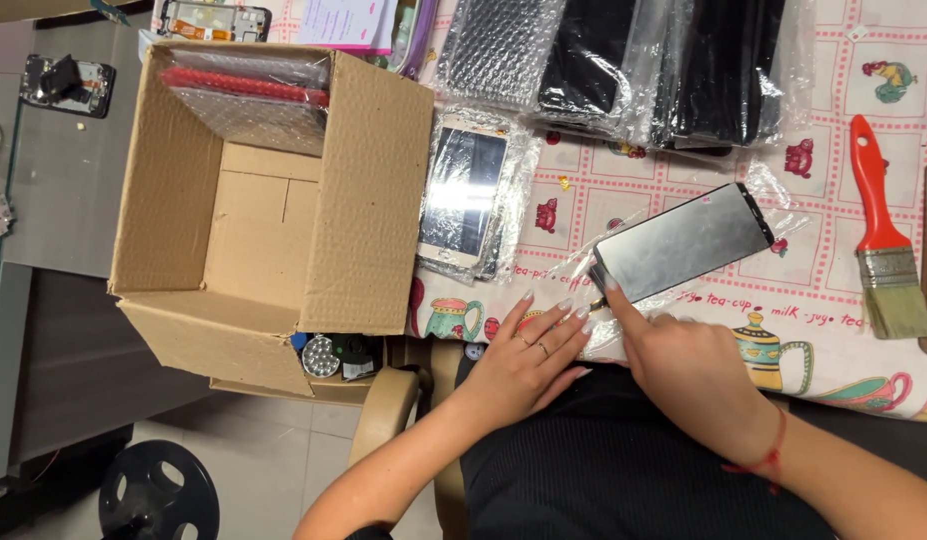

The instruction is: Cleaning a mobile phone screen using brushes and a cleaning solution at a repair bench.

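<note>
The flat dark phone screen (683, 243) lies in a clear plastic bag (623, 255) near the front edge of the table (833, 80). The left hand (528, 350) lies flat and open on the bag's end, holding nothing. The right hand (683, 365) pinches the screen's corner. A hard pull could crack the screen or tear the bag. The big brown cardboard box (273, 190) at the table's left corner holds red and clear bubble-wrapped packs (248, 95).

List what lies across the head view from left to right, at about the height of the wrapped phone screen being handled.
Open cardboard box → white-framed phone screen in bubble wrap → dark phone screen, its near corner met by the left hand and the right hand → red-handled paintbrush.
</note>
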